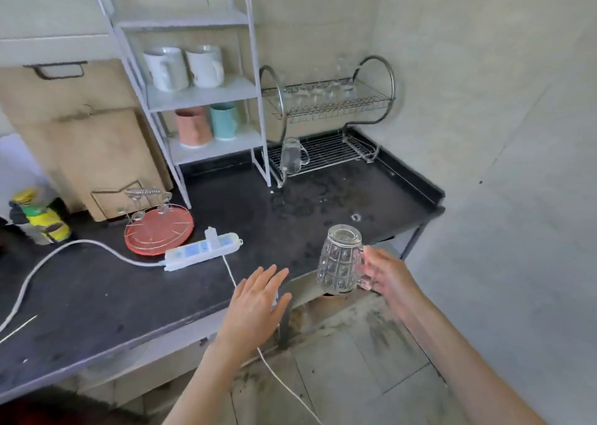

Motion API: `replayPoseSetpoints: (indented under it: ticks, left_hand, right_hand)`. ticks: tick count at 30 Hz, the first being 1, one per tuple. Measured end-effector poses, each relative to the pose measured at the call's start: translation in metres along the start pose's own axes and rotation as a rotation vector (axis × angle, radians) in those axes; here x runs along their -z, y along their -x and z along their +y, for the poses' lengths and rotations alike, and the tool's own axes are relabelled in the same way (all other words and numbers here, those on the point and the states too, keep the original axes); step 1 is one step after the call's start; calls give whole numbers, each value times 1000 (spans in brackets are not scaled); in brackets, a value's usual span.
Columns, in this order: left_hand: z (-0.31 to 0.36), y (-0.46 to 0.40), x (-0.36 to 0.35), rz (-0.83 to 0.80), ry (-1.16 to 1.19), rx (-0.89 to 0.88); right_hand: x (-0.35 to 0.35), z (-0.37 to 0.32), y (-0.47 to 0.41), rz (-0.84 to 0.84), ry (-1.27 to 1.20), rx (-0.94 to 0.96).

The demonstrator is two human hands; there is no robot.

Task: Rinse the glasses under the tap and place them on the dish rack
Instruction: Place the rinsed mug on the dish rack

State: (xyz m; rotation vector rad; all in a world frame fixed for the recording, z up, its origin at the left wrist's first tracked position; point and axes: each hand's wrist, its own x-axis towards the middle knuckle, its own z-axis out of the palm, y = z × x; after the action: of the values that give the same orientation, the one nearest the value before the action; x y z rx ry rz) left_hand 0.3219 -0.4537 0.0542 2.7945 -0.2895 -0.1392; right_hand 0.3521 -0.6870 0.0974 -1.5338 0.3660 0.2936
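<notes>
My right hand [384, 276] grips a glass mug [340, 259] by its handle, mug upside down, long axis roughly upright, over the counter's front edge. Dish rack [326, 114] sits at the back of the counter [97, 295], straight ahead and up from the mug; one mug [292, 156] already on its lower tier. Left hand [255, 305] empty, fingers spread flat, just left of the mug. Right hand nearer the rack, I judge.
</notes>
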Motion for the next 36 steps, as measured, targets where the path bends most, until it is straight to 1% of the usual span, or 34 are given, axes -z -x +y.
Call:
replayPoseSetpoints:
  ticks: [5,10,14,18,22,26,29,32,36]
  left_hand:
    - [-3,-95,-4,-38,7,-2]
    - [-20,-196,-9,-102,3,-14]
    - [-36,-266,-2,-142,-51,13]
    - [-46,-320,7,-170,-73,47]
    - [-50,-360,5,-177,-93,83]
    - [-49,-387,1,-143,-81,166]
    - [-48,-404,-4,-119,-79,232]
    - [-44,-417,-13,-131,-91,316]
    - [-36,-428,-26,-129,-75,399]
  right_hand:
    - [25,-21,-73,46,-43,10]
    - [31,-45,-162,84,-42,-22]
    - [28,-69,-236,116,-64,-47]
    - [24,-93,-300,107,-159,-79]
    - [22,-111,-360,123,-183,-48]
    - [18,-124,-420,83,-61,-36]
    - [14,-132,-463,27,-18,-31]
    - [7,-143,-497,-95,-36,-15]
    - [-1,-146,-535,-212,-18,-2]
